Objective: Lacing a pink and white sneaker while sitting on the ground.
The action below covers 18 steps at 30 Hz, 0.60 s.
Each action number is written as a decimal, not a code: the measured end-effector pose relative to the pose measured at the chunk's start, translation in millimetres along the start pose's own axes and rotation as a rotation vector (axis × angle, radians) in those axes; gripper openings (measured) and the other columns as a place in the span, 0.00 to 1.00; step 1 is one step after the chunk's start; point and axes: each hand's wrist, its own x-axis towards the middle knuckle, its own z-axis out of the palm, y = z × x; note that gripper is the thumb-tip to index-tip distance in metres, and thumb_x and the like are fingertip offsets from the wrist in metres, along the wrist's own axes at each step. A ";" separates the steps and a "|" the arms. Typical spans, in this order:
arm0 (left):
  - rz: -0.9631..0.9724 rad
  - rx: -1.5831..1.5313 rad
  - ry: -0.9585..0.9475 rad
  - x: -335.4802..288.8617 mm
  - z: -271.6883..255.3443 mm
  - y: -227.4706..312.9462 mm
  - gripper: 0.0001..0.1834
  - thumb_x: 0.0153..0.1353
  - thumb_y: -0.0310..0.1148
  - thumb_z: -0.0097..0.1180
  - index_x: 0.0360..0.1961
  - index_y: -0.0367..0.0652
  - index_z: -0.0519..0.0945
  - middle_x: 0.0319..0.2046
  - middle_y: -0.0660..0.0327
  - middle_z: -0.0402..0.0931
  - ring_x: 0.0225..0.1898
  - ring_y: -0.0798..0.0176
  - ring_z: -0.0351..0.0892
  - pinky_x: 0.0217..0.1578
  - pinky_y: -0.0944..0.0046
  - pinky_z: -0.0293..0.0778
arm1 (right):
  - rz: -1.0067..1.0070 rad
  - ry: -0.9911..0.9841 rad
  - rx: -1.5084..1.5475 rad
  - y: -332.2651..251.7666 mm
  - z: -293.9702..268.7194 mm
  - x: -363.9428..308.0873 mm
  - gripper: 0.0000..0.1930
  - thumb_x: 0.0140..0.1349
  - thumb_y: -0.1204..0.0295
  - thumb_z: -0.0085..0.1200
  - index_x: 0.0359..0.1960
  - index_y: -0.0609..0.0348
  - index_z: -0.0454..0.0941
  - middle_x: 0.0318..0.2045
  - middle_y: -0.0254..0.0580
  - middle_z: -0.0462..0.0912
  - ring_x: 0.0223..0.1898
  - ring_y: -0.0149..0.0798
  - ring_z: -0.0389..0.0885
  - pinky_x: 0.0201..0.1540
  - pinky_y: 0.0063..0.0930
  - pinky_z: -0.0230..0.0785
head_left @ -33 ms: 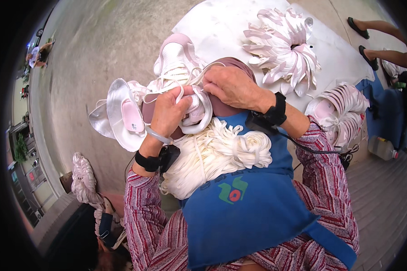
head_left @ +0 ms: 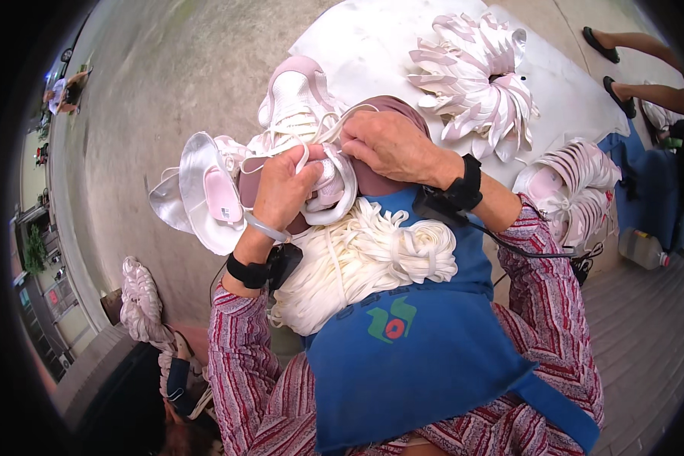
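A white and pale pink shoe upper (head_left: 294, 102) lies across my knees, its toe pointing away from me. White shoelace (head_left: 333, 131) runs through its eyelets and loops up loosely between my hands. My left hand (head_left: 285, 182) is closed on the lace at the left of the shoe's opening, thumb against fingers. On the other side my right hand (head_left: 391, 144) pinches the lace, its fingertips just above the upper's edge. Below the shoe, a thick bundle of white laces (head_left: 334, 266) rests on my blue apron (head_left: 425, 365).
More uppers with silvery linings (head_left: 213, 190) hang beside my left knee. A ring of uppers (head_left: 479, 83) lies on a white sheet (head_left: 365, 45) ahead. At right are another stack of uppers (head_left: 570, 190), a plastic bottle (head_left: 642, 248) and another person's legs (head_left: 653, 61).
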 end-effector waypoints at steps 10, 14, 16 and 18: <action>0.088 0.075 0.043 3.2 8.6 -7.9 0.09 0.59 0.29 0.52 0.36 0.36 0.79 0.21 0.63 0.75 0.24 0.74 0.69 0.26 0.71 0.68 | -0.012 0.003 0.061 -2.0 5.1 -0.7 0.06 0.59 0.73 0.50 0.33 0.63 0.76 0.29 0.50 0.77 0.33 0.52 0.76 0.36 0.36 0.69; 0.185 0.135 0.077 3.9 9.4 -11.5 0.09 0.58 0.30 0.53 0.37 0.36 0.79 0.22 0.58 0.76 0.24 0.71 0.71 0.27 0.69 0.69 | 0.129 0.023 0.224 -9.7 1.6 -1.6 0.06 0.60 0.79 0.47 0.37 0.65 0.74 0.22 0.45 0.77 0.21 0.37 0.77 0.27 0.26 0.68; 0.257 0.197 0.079 5.7 10.8 -8.5 0.10 0.57 0.31 0.54 0.37 0.36 0.79 0.23 0.53 0.77 0.24 0.67 0.73 0.29 0.66 0.71 | 0.048 0.075 0.164 -7.8 11.5 -0.2 0.05 0.60 0.79 0.47 0.37 0.65 0.74 0.21 0.44 0.77 0.20 0.33 0.75 0.27 0.25 0.68; 0.247 0.214 0.082 6.6 11.9 -5.8 0.09 0.57 0.31 0.55 0.35 0.36 0.78 0.24 0.51 0.77 0.24 0.62 0.75 0.29 0.63 0.71 | -0.037 0.128 0.105 -8.4 13.0 0.3 0.05 0.60 0.79 0.48 0.37 0.64 0.73 0.21 0.43 0.76 0.20 0.30 0.74 0.26 0.24 0.68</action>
